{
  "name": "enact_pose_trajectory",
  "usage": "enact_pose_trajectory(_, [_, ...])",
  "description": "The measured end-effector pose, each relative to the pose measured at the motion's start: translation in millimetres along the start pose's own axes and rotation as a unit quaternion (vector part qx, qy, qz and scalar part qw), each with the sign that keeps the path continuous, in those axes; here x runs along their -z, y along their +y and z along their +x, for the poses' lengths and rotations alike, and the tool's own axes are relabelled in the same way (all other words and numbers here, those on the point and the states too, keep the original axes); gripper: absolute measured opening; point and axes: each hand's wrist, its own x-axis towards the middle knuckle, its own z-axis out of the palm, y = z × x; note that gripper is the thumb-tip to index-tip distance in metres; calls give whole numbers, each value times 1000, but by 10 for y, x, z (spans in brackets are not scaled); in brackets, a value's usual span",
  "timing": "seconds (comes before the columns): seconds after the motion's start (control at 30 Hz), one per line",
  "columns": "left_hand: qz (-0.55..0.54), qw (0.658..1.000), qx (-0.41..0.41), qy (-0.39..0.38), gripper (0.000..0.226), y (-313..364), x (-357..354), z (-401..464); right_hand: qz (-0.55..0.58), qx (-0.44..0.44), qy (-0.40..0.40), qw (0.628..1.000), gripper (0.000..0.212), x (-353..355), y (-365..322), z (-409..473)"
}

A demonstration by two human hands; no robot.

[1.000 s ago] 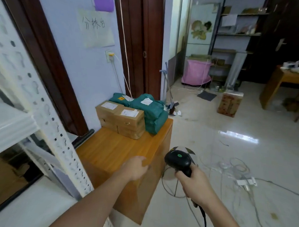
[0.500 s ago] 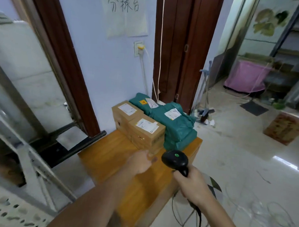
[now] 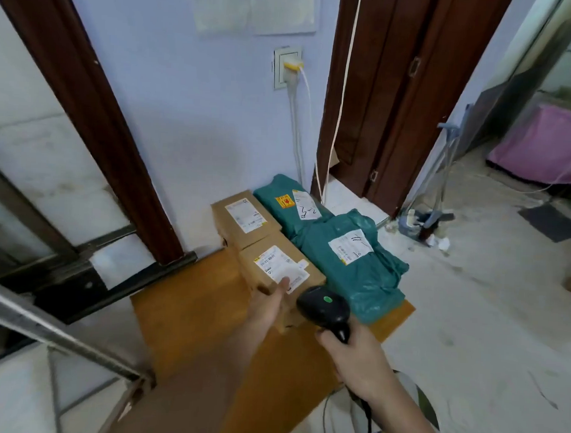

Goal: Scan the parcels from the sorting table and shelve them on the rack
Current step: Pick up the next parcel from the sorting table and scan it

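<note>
The left hand has come forward since a moment ago and now grips the near corner of the near box, thumb pressed on its label. The right hand, just beside it, is curled round the scanner. Beyond the hands on the counter sit a second box and two green bags, all touching.
</note>
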Motion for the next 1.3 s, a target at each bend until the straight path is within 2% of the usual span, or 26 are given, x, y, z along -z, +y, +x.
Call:
enact_pose_trajectory(0.03, [-41, 999, 17, 8, 106, 20, -33, 12, 4, 0, -11, 1000, 6, 41, 7, 105])
enact_pose_trajectory(0.07, [-72, 997, 33, 10, 106, 3, -60, 30, 4, -1, -21, 1000, 7, 82, 14, 207])
enact_pose_trajectory(0.17, [-149, 987, 62, 13, 123, -102, -162, 131, 0, -3, -46, 999, 7, 176, 23, 451])
enact_pose_trajectory(0.23, [-180, 980, 70, 38, 104, -116, -210, 144, 10, -13, -60, 998, 8, 206, 38, 579])
enact_pose_trajectory(0.27, [-184, 979, 75, 47, 93, -102, -222, 117, 12, -15, -67, 998, 8, 217, 46, 636])
enact_pose_trajectory(0.33, [-174, 980, 91, 40, 87, -131, -242, 87, 17, -8, -87, 996, 9, 224, 64, 727])
enact_pose_trajectory(0.47, [-189, 978, 71, 43, 93, -182, -167, 25, 4, 21, -115, 993, 8, 177, 83, 848])
enact_pose_trajectory(0.77, [-170, 985, -11, 42, 107, -346, 64, -160, -21, 73, -124, 989, 8, -45, -12, 912])
enact_pose_trajectory(0.97, [-179, 983, -40, 31, 118, -403, 154, -267, -23, 70, -122, 990, 11, -160, -22, 856])
enact_pose_trajectory(1.1, [-176, 982, -60, 16, 116, -442, 191, -343, -16, 72, -112, 991, 10, -224, -30, 785])
enact_pose_trajectory(1.2, [-168, 984, -61, 14, 127, -478, 216, -371, -11, 67, -114, 991, 10, -247, -29, 739])
enact_pose_trajectory(1.3, [-166, 984, -60, 11, 117, -509, 244, -398, -10, 63, -117, 991, 11, -257, -42, 677])
